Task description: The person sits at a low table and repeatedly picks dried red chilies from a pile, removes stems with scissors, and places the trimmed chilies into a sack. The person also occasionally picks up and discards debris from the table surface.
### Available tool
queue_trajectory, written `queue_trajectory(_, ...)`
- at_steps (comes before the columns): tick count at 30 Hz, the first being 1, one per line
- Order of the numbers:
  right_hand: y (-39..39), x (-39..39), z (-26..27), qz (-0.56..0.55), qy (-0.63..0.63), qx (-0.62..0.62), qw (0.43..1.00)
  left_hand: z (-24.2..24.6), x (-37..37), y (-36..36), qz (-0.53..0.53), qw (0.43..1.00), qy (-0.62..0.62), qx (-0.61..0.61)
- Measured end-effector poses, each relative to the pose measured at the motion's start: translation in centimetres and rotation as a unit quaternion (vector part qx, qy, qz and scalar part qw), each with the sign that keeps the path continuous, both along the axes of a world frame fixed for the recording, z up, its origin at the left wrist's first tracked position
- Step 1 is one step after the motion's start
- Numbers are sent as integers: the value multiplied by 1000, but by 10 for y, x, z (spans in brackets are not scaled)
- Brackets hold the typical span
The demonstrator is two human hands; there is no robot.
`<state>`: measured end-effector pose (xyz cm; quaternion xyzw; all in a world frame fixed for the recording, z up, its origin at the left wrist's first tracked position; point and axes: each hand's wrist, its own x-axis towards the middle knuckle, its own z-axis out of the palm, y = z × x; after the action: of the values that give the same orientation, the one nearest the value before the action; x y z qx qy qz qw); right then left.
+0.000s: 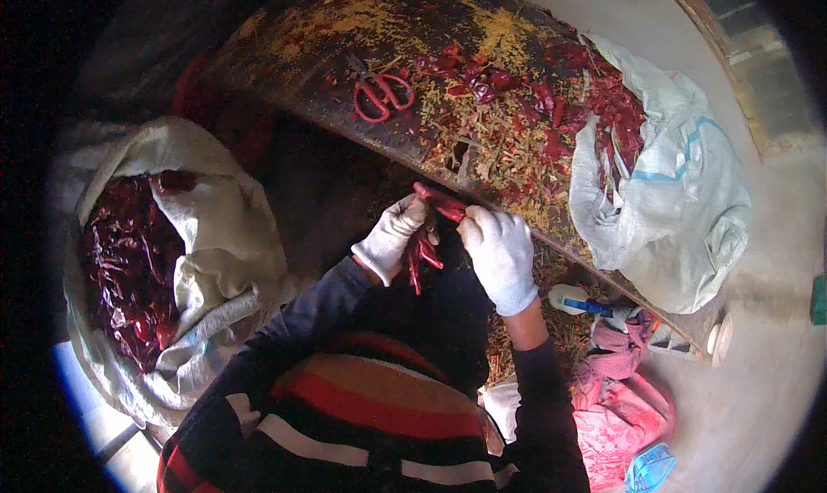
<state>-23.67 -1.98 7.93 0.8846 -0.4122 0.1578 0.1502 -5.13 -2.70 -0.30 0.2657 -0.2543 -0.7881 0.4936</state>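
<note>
Both my hands wear white knit gloves and meet at the near edge of a dark table. In my left hand (400, 231) is a small bunch of dried red chili peppers (423, 254), some hanging below the fingers. My right hand (497, 254) pinches the end of a red chili (442, 202) that spans the gap between the hands. Red-handled scissors (382, 98) lie on the table, beyond my hands and to the left. Chili pieces (481, 89), stems (491, 131) and yellow seeds (504, 34) cover much of the tabletop.
A woven sack (239, 234) of dark red chilies (132, 267) stands at the left. Another white sack (678, 234), with red chilies (614, 99) at its mouth, lies on the table's right end. Below that end are pink cloth bags (623, 422) and a blue-handled tool (585, 306).
</note>
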Motion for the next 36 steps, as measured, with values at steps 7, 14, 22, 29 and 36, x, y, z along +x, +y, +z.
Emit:
queue_trajectory(7,20,15,7,49,-43,75,995,3,5,2,4,995,42,91)
queue_trajectory(14,23,-25,-5,-142,-355,157,911,10,15,10,6,977,171,127)
queue_trajectory(22,-7,-68,-55,-222,-440,195,848,-8,12,0,-6,965,239,108)
queue_trajectory(29,-51,-93,-64,-216,-343,61,912,-22,9,-4,7,968,210,139)
queue_trajectory(36,-149,-149,-72,-287,-297,87,906,-32,9,-8,-49,968,159,188)
